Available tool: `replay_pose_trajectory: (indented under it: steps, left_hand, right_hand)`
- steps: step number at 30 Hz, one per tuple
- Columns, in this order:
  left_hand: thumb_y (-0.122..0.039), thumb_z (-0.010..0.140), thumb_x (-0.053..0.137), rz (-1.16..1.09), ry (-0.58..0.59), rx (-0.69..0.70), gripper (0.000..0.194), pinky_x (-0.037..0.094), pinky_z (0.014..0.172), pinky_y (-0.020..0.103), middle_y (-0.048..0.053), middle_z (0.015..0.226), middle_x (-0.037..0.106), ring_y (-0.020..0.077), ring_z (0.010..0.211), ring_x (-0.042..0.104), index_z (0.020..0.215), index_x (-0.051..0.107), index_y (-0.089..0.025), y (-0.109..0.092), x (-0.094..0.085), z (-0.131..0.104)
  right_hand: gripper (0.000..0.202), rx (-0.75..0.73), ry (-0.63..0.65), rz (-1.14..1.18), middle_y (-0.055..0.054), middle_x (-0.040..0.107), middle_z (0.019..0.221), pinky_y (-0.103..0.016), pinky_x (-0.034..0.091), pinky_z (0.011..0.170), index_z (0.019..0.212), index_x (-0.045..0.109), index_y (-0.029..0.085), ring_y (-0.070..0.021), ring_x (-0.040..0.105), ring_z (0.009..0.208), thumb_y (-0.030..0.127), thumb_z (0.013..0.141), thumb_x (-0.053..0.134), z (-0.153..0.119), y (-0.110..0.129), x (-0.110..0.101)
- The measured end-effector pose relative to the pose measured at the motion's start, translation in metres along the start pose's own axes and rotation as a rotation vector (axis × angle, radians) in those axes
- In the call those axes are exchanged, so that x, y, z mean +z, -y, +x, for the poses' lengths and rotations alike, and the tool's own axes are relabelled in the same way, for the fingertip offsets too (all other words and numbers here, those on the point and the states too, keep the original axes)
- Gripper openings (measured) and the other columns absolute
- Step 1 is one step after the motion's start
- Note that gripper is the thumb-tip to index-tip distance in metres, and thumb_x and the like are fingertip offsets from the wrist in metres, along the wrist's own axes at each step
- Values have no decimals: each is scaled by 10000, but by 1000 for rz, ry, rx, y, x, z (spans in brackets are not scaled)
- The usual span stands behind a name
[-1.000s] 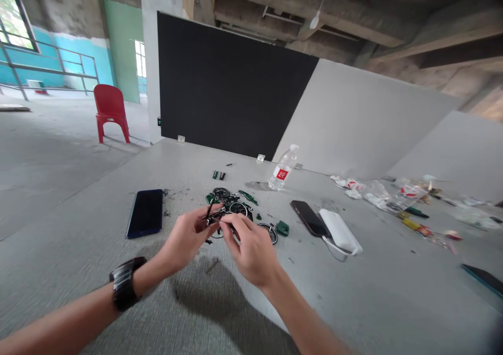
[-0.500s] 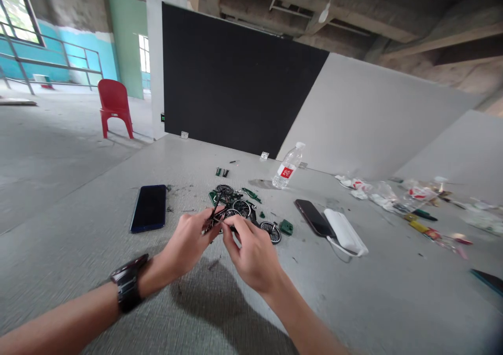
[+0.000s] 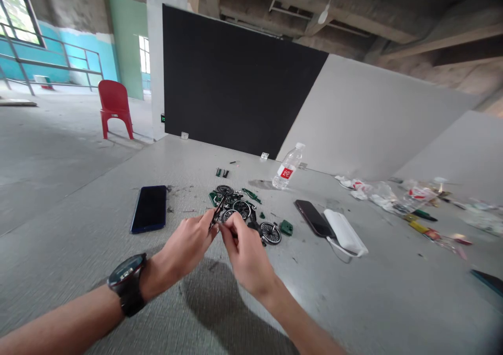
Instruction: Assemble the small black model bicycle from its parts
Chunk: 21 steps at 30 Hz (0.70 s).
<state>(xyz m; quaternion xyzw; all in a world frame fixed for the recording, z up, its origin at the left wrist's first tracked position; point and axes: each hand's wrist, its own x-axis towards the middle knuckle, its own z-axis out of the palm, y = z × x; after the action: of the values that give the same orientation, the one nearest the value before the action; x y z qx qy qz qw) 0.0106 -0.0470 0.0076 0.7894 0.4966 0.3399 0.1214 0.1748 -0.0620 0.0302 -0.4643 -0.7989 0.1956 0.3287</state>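
Bottle (image 3: 288,166) stands up straight, and both hands are on the near side of it, to its left. The left hand (image 3: 186,247) pinches a thin black part (image 3: 218,210), just past its fingertips. The part is long and leans, with its top end tipped toward the bottle, and the left hand is nearer to it. The right hand (image 3: 249,255) has bent fingers close beside the left ones, but it's too hard to tell what they grip. Little wheels (image 3: 241,208) lie between the hands and the bottle
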Motion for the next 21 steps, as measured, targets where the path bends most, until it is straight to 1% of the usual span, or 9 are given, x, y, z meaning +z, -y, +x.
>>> replay_pose_trajectory:
  steps: [2, 4, 6, 8, 10, 12, 14, 16, 21]
  left_hand:
    - [-240, 968, 439, -38, 12, 23, 229, 535, 681, 305, 78, 797, 727, 242, 769, 731, 1142, 568, -163, -2, -2, 0]
    - [-242, 968, 452, -90, 20, 74, 210, 529, 680, 296, 81, 794, 723, 235, 760, 729, 1122, 568, -156, -2, -5, 0]
    - [-235, 964, 470, -115, 15, 97, 198, 523, 671, 291, 85, 810, 725, 232, 756, 725, 1117, 567, -153, -2, -6, 1]
    - [-221, 955, 489, -102, 2, 72, 188, 517, 657, 297, 86, 832, 729, 240, 757, 720, 1110, 570, -153, -1, -6, 3]
    - [-208, 952, 496, -71, -7, 33, 187, 514, 657, 310, 83, 852, 732, 250, 768, 716, 1113, 576, -158, 0, -4, 4]
    - [-201, 956, 488, -51, -12, 17, 222, 519, 680, 322, 83, 872, 734, 255, 797, 715, 1159, 569, -163, 1, -1, 4]
    - [-208, 964, 477, -51, -20, 20, 268, 526, 694, 327, 87, 880, 735, 255, 818, 717, 1218, 549, -161, 2, 0, 4]
    - [-224, 968, 473, -63, -29, 43, 287, 530, 686, 322, 93, 874, 736, 252, 815, 719, 1238, 540, -153, 2, 1, 2]
    - [-236, 981, 454, -104, -27, 111, 271, 519, 656, 296, 86, 853, 732, 215, 734, 709, 1223, 533, -142, 1, -2, 2]
  right_hand:
    - [184, -178, -20, -273, 6, 572, 717, -255, 295, 489, 869, 463, 218, -133, 493, 533, 206, 1003, 337, -2, -5, -1]
    - [208, -348, -44, -537, -32, 602, 789, -276, 271, 486, 937, 503, 209, -156, 528, 555, 121, 970, 317, -3, -10, -1]
    - [234, -411, -82, -660, -47, 616, 818, -285, 283, 494, 981, 517, 203, -170, 557, 578, 92, 964, 312, -3, -12, 0]
    - [173, -354, -130, -610, -51, 633, 850, -283, 341, 533, 1002, 506, 197, -182, 599, 645, 134, 990, 346, -2, -11, 1]
    - [118, -253, -145, -492, -54, 644, 889, -282, 390, 588, 1000, 495, 196, -191, 622, 717, 203, 1013, 378, -1, -7, 2]
    - [137, -164, -129, -400, -45, 637, 881, -283, 406, 608, 952, 494, 205, -187, 613, 722, 240, 1024, 383, -1, -2, 3]
    - [179, -114, -117, -351, -24, 611, 829, -277, 406, 602, 876, 487, 216, -173, 587, 685, 225, 1023, 386, -1, 1, 4]
    - [155, -119, -140, -332, -23, 589, 827, -277, 420, 615, 875, 489, 216, -173, 576, 699, 189, 1006, 411, -3, 3, 6]
    - [143, -233, -187, -349, -73, 546, 945, -301, 474, 683, 975, 505, 196, -193, 581, 814, 102, 972, 396, -6, 6, 8]
